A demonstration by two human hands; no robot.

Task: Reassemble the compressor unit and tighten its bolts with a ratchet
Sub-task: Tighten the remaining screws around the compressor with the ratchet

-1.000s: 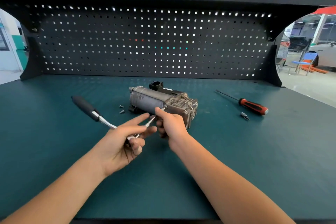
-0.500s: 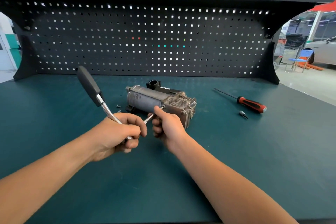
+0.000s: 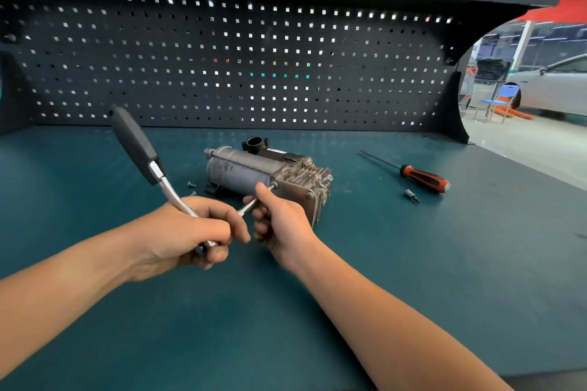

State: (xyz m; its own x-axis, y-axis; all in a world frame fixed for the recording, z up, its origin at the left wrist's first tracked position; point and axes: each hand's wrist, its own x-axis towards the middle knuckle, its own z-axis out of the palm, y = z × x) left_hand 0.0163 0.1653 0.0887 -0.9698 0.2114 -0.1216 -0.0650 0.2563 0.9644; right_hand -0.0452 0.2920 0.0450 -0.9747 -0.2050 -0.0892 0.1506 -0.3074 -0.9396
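compressor unit (image 3: 254, 171) lies on its side in the middle of the counter (image 3: 444, 263), just beyond my hands. i judge the step in hand is tightening on its near side. my left hand (image 3: 187, 232) is curled around the ratchet (image 3: 136, 143) close to its head, with the black handle standing up and to the left. my right hand (image 3: 282, 222) pinches the extension bar (image 3: 247, 208) and holds its tip against the housing, where i suppose a bolt sits. the next move, i think, needs a swing of the handle with the bar held straight, otherwise the tip may slip off. two loose bolts (image 3: 190, 184) lie just beside the unit on the left, so more fastening is probably left. a screwdriver (image 3: 422, 176) and a small bit (image 3: 412, 195) lie well apart on the right and do not block anything.
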